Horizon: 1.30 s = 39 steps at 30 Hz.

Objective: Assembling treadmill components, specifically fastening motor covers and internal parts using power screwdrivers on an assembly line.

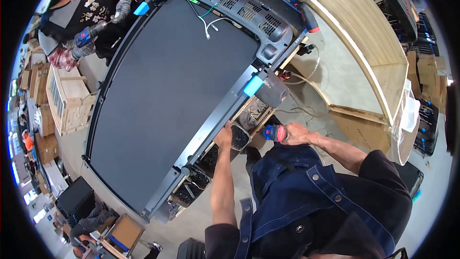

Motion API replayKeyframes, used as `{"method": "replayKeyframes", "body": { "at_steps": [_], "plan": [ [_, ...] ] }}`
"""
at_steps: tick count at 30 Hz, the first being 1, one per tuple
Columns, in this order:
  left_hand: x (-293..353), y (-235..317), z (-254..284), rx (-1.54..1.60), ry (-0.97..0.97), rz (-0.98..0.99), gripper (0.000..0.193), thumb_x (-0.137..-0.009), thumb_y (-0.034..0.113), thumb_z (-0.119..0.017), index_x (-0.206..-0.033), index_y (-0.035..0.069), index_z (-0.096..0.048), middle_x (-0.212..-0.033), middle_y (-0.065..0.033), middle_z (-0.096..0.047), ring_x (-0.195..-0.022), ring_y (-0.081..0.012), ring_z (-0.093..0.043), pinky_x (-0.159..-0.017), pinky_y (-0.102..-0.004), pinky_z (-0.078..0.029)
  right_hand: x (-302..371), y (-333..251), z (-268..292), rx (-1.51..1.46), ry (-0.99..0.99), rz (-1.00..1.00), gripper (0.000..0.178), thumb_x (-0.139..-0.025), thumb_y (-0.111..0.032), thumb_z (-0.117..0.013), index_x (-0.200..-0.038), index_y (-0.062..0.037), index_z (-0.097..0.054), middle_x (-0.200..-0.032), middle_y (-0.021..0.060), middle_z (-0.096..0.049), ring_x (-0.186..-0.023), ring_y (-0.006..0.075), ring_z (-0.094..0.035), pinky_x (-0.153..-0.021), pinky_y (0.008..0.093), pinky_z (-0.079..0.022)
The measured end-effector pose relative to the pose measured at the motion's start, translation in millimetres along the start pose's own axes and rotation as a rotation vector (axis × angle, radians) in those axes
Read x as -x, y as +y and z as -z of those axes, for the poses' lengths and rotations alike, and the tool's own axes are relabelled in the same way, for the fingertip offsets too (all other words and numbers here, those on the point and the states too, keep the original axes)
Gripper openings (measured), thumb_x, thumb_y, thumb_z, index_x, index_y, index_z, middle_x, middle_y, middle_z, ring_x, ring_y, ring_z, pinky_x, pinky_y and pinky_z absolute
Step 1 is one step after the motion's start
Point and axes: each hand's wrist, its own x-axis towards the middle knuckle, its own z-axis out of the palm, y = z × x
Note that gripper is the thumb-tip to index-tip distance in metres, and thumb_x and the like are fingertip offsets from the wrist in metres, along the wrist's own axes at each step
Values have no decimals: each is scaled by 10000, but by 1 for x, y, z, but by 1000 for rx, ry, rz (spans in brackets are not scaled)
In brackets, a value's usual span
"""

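A large treadmill deck with a dark walking belt (167,81) lies in front of me, its silver-grey side rail (215,122) facing me. My right hand (296,134) is wrapped round a red and blue cordless drill (274,133), held off the near side of the rail. My left hand (223,136) reaches to the rail's near edge, beside a bin of small black screws (240,136). Its fingertips are mostly hidden, so what they touch or hold does not show. A blue piece (253,86) sits on the rail near the grey vented motor cover (249,12).
Another red and blue drill (304,12) rests by the cover's right end. Loose wires (208,29) lie on the belt. More hardware bins (191,187) line the near side. Across the deck, a gloved co-worker holds a drill (88,34). A curved wooden panel (345,33) stands at right.
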Motion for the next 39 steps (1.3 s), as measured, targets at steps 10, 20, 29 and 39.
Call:
{"method": "replayKeyframes", "body": {
  "at_steps": [10,20,29,39],
  "plan": [
    [-24,-29,-29,-1302,653,-930,477,-972,481,-583,-1220,86,-684,-1128,-109,-709,-952,-287,-697,-806,-434,-576,-25,40,46,144,-155,98,575,-792,-306,-719,-1320,-108,-612,-937,242,-708,-924,424,-683,-840,496,-545],
    [9,-4,-2,-1367,721,-726,419,-1010,337,-526,-1349,108,-617,-1314,-119,-629,-1170,-268,-633,-969,-426,-536,-26,52,75,156,-101,109,486,-825,-340,-692,-1222,-67,-622,-942,250,-706,-918,441,-676,-835,522,-525],
    [7,-96,-78,-1380,640,-473,396,-1003,241,-546,-1364,86,-589,-1279,-130,-637,-1163,-264,-629,-975,-444,-528,-32,30,80,234,-94,191,533,-815,-366,-735,-1243,-64,-632,-1040,235,-713,-989,439,-670,-867,501,-531],
    [100,0,45,1921,-140,485,129,-968,92,-622,-1090,51,-616,-890,-72,-648,-696,-158,-609,-612,-290,-500,-33,1,87,345,-154,253,522,-838,-369,-710,-1270,-86,-631,-1053,239,-711,-1003,435,-670,-872,502,-530]
  ]
}}
